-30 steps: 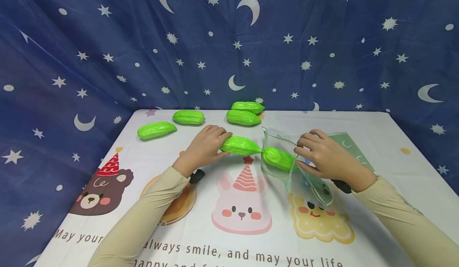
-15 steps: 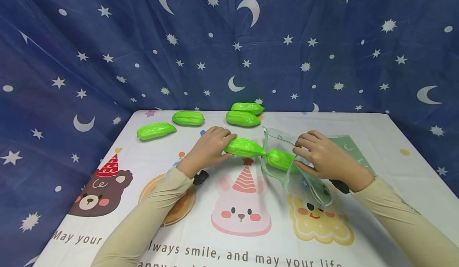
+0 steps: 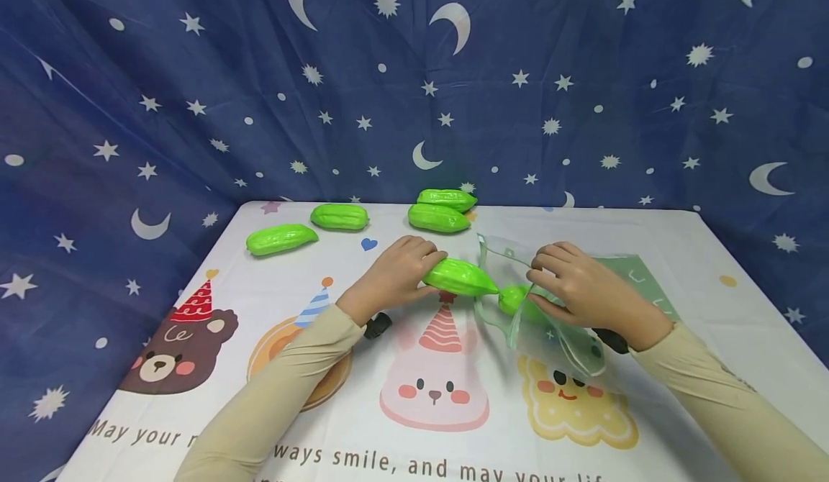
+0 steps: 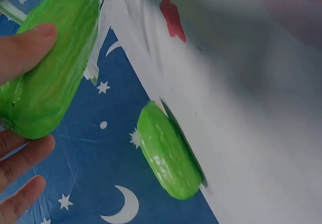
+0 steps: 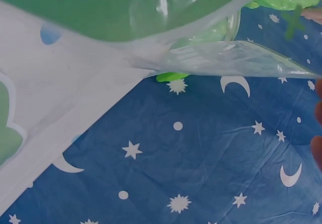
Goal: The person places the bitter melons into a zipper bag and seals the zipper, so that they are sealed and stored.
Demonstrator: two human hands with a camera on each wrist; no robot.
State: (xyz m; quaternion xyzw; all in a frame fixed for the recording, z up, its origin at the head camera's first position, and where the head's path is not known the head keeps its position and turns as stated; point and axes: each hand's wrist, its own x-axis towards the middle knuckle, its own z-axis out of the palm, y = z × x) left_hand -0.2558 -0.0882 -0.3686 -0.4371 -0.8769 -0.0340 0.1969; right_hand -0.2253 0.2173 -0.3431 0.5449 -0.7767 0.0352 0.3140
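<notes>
My left hand grips a bright green, ridged gourd by its rear end, its pointed tip facing right. In the left wrist view the thumb lies along this held gourd, with fingers below. My right hand pinches the edge of a clear plastic bag with green trim, keeping its mouth apart. Inside the bag is a second green gourd, partly hidden by the right hand; the held gourd's tip is right at its end, within the bag's mouth. The right wrist view shows the bag's film close up.
Two gourds lie at the back left, a front one and a rear one. Two more, a near one and a far one, lie together at the back middle. A starry blue curtain hangs behind the white printed tablecloth.
My left hand has moved right and slightly toward me with its gourd, whose tip now overlaps the bag's mouth. The gourd inside has shifted deeper. My right hand stays nearly in place.
</notes>
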